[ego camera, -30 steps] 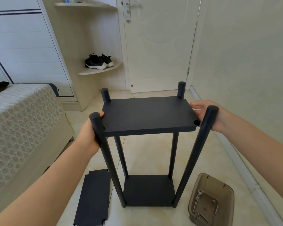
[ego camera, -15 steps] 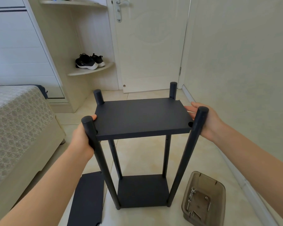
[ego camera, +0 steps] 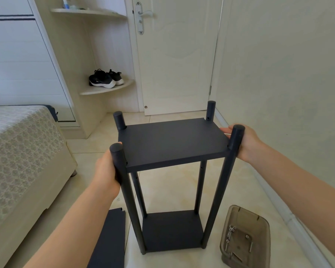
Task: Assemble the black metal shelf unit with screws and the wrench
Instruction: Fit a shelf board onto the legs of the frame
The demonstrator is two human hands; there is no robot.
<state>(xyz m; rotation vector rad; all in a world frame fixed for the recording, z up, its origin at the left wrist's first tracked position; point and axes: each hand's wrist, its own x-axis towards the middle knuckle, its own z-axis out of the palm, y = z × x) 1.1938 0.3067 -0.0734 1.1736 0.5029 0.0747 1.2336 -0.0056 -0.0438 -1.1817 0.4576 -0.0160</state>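
- Our left hand [ego camera: 106,171] is curled round the near-left post [ego camera: 125,192] just below its cap, with the thumb reaching the corner of the top panel [ego camera: 172,144].
- Our right hand [ego camera: 247,142] lies behind the near-right post [ego camera: 225,182] with fairly straight fingers along the panel's right edge, closed round nothing that we can see.
- The shelf unit [ego camera: 200,190] stands upright on the floor [ego camera: 172,192] before us, its bottom panel [ego camera: 172,231] low between the four posts.
- We cannot see any screws at the top corners. If the panel is only wedged there, easing our hold could let it tilt or slide down and pinch a finger.
- The frame is tall and narrow on glossy tile, so an uneven push from one side could twist it or send its feet skating.
- The tray [ego camera: 259,225] sits near the near-right foot, and a knock would scatter the screws [ego camera: 231,229]. We cannot pick out the wrench.
- The posts are round, matt black tubes with flat caps and small side holes.
- The panels are thin, flat rectangles with notched corners.
- A spare panel [ego camera: 108,238] lies flat on the floor.
- The tray is smoky, translucent plastic.
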